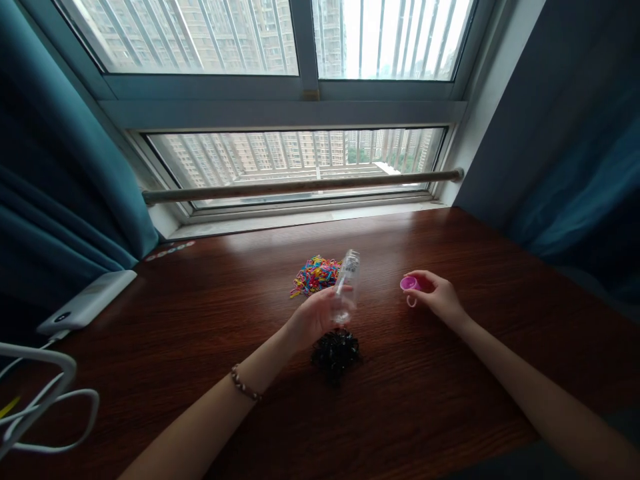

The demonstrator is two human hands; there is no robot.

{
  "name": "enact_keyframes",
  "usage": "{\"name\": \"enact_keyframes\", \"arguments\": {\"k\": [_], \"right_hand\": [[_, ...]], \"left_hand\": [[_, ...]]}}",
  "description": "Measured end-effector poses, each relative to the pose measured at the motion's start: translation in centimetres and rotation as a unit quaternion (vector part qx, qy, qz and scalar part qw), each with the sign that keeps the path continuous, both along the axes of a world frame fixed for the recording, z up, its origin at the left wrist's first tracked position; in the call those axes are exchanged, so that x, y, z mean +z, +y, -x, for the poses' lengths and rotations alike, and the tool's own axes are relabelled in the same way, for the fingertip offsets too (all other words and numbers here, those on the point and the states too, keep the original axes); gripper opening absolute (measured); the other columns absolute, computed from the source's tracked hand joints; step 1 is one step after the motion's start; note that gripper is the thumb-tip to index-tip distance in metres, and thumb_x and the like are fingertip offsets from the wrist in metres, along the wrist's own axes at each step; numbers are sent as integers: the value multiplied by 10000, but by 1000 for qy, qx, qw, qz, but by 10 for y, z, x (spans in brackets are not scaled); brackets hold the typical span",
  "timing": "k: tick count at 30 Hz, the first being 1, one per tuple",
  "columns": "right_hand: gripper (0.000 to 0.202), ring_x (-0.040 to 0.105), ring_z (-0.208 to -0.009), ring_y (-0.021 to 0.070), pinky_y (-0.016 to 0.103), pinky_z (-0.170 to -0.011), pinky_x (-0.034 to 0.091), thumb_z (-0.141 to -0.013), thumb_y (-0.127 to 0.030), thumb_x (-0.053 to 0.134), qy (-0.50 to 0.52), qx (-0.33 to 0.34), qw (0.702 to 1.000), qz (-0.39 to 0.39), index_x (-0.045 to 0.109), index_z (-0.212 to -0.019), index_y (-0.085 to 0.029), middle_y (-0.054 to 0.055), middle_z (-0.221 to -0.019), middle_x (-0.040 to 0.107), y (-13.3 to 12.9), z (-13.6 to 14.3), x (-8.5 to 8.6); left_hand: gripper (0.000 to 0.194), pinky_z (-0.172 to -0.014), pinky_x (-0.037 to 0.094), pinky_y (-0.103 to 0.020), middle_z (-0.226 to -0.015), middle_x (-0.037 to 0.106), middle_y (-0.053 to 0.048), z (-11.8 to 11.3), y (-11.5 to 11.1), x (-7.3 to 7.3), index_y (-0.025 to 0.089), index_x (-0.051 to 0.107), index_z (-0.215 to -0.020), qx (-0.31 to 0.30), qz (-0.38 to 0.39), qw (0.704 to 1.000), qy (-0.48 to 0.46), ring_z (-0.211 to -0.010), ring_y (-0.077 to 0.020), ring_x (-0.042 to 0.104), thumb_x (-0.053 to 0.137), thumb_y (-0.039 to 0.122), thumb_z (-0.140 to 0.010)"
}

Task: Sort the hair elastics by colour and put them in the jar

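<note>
My left hand [320,317] is closed round a clear plastic bottle [349,283], which stands tilted slightly above the table and looks see-through with nothing visible inside. A printed label shows near its top end. Behind the bottle lies a heap of small multicoloured rubber bands [316,275], partly covered by it. Just below the hand sits a pile of small black bands [336,352]. Over to the right, my right hand [440,298] pinches a pink cap [409,284] between thumb and fingers, its hollow side showing. A pale ring [411,302] hangs under the cap.
The brown wooden table [240,427] reaches to the window sill. A white power bank [87,303] with a white cable [65,383] lies on the left. A metal rail [310,187] crosses the window, and blue curtains [65,153] hang at both sides.
</note>
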State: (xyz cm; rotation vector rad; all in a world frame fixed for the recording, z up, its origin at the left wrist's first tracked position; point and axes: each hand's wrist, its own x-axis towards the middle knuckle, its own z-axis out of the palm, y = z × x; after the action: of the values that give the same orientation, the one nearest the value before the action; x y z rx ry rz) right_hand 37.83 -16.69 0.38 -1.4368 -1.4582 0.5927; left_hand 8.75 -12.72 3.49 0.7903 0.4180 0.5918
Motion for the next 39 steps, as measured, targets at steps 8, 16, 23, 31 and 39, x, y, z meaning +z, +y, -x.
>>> {"name": "enact_keyframes", "arguments": {"k": [8, 16, 23, 31, 39], "right_hand": [[506, 629, -862, 221, 405, -784, 523, -597, -333, 715, 26, -23, 999, 22, 505, -1027, -167, 85, -954, 629, 7, -7, -16], [580, 637, -840, 204, 387, -793, 514, -613, -286, 690, -15, 59, 992, 110, 452, -1132, -187, 74, -956, 659, 4, -30, 4], [596, 621, -883, 213, 397, -813, 499, -627, -239, 660, -49, 88, 987, 125, 413, -1167, -186, 80, -986, 643, 7, -51, 1], [645, 616, -878, 204, 374, -818, 494, -609, -225, 675, -34, 126, 982, 138, 418, -1199, -173, 84, -1007, 625, 9, -56, -3], [737, 611, -895, 229, 378, -816, 499, -569, -283, 726, -27, 134, 978, 159, 405, -1223, -173, 110, -1057, 599, 11, -61, -8]], "left_hand": [[470, -759, 483, -350, -1006, 628, -114, -9, -9, -2, 132, 534, -1068, 60, -163, 982, 72, -866, -222, 610, 717, 151, -635], [432, -891, 401, -334, -1043, 612, -88, -24, -14, -7, 137, 587, -1039, 61, -382, 899, 203, -984, -222, 545, 714, 197, -630], [365, -787, 418, -283, -952, 624, -69, -52, -13, -6, 161, 591, -984, 40, -502, 825, 255, -871, -200, 566, 691, 263, -648], [360, -692, 441, -261, -943, 615, -87, -71, -9, -18, 166, 531, -981, 11, -523, 805, 281, -821, -210, 592, 666, 278, -667], [367, -669, 447, -256, -900, 629, -80, -77, -6, -18, 156, 510, -980, 8, -552, 770, 319, -787, -200, 602, 655, 312, -682]]}}
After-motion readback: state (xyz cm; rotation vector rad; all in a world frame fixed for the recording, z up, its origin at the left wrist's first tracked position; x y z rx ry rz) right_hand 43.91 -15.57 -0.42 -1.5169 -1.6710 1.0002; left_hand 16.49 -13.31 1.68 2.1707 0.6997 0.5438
